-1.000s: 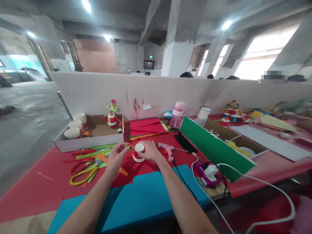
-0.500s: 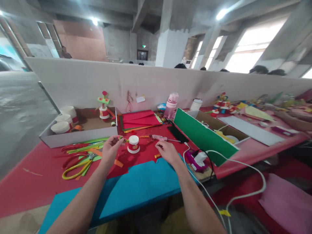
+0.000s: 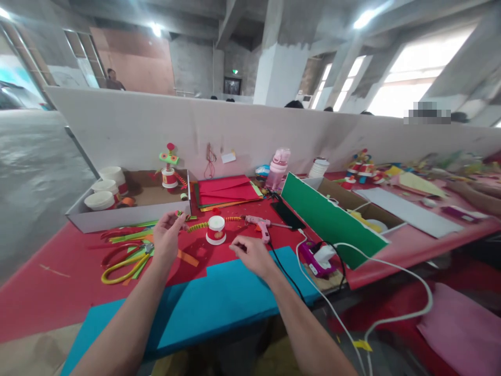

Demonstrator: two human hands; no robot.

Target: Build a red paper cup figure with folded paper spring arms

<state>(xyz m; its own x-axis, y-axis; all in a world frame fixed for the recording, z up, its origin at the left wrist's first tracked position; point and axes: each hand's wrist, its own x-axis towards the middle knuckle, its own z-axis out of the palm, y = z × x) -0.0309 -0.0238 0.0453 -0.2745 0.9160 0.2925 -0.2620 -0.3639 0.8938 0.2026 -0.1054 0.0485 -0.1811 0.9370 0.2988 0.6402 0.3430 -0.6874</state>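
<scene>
A white paper cup with a red band stands upside down on the red table. A green-yellow folded paper spring reaches out from its left side, an orange one from its right. Left of the cup, my left hand is closed in a pinch, with a small green paper piece at its fingertips. My right hand hovers just right of the cup, fingers curled together; whatever they hold is hidden. Behind it lies a pink glue gun, its dark cord running toward the table's front edge.
Scissors lie on paper strips at left. A shallow box holds cups and a finished paper figure. Blue sheets cover the front edge. At right are a green-sided box, a purple power strip and white cables.
My left hand has drawn slightly left, away from the cup. My right hand has moved left toward the cup, uncovering the glue gun's handle and covering the short yellow-orange spring's spot.
</scene>
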